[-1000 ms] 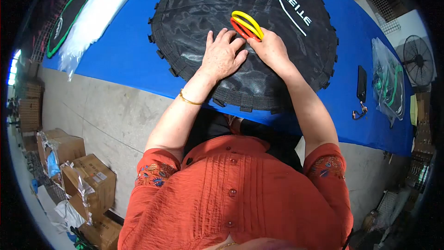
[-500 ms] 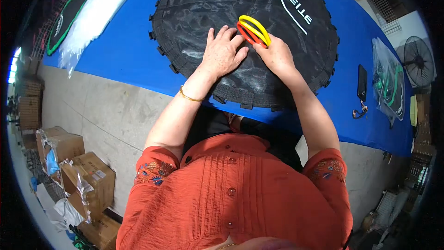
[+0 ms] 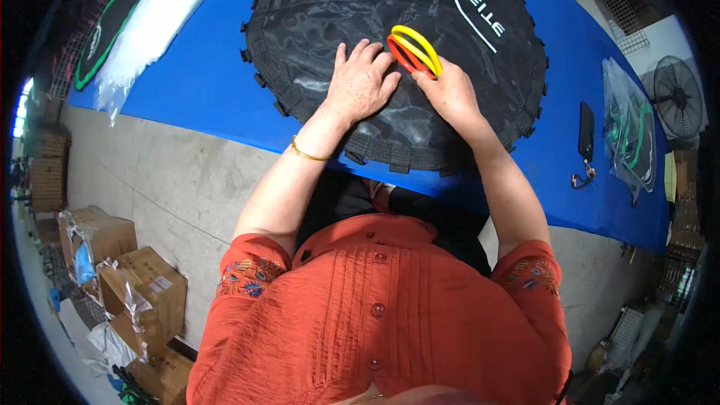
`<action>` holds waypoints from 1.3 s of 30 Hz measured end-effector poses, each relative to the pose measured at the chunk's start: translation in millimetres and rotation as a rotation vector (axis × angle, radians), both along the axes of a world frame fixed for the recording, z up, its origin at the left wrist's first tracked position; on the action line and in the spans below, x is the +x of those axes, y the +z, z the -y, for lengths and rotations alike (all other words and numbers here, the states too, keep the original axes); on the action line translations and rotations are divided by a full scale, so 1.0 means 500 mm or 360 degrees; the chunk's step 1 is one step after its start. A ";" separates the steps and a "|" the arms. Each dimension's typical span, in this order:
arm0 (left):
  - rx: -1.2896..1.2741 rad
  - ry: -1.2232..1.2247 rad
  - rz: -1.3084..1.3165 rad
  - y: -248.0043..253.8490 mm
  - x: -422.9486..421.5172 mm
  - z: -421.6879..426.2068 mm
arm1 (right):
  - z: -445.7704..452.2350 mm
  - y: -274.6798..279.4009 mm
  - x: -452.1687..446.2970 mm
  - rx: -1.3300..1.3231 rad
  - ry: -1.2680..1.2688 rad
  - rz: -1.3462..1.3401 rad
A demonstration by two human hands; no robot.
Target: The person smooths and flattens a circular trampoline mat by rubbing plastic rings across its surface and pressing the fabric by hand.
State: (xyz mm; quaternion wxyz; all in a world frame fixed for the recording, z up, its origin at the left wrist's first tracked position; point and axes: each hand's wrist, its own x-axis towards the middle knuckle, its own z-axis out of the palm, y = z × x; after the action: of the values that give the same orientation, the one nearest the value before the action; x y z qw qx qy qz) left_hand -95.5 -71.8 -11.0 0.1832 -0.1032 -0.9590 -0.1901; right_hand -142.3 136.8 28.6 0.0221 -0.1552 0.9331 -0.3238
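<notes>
A round black mesh mat with tabs round its edge and white lettering at the upper right lies on the blue table. My left hand rests palm down on the mat, fingers slightly apart, holding nothing. In my right hand are scissors with looped handles, one yellow and one red, gripped near the hand end of the loops. The blades are hidden under my right hand. The red loop lies just right of my left fingertips.
A clear plastic bag with green-edged pieces lies at the table's right, beside a black phone-like object. White plastic sheeting and a green-rimmed black piece are at the left. Cardboard boxes stand on the floor; a fan is far right.
Compared with a second ago, my right hand and the coloured loops have shifted slightly right and toward me. My left hand has hardly moved on the mat.
</notes>
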 end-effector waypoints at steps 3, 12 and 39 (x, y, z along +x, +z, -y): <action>0.0015 -0.0017 -0.0029 -0.011 -0.002 0.005 | -0.013 0.015 0.023 -0.0057 0.0041 0.0014; 0.0076 0.0002 -0.0032 -0.020 -0.007 0.009 | -0.018 0.015 0.032 -0.0028 -0.0013 -0.0038; 0.0572 0.0111 -0.0165 -0.026 -0.024 0.020 | 0.028 0.011 0.084 0.0130 0.0064 -0.0137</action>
State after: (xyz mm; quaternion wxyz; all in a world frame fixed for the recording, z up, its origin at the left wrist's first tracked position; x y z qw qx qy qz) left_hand -107.5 -81.8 -24.0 0.2543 -0.0451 -0.9018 -0.3464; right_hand -100.3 122.8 34.0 -0.0053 -0.1867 0.9423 -0.2779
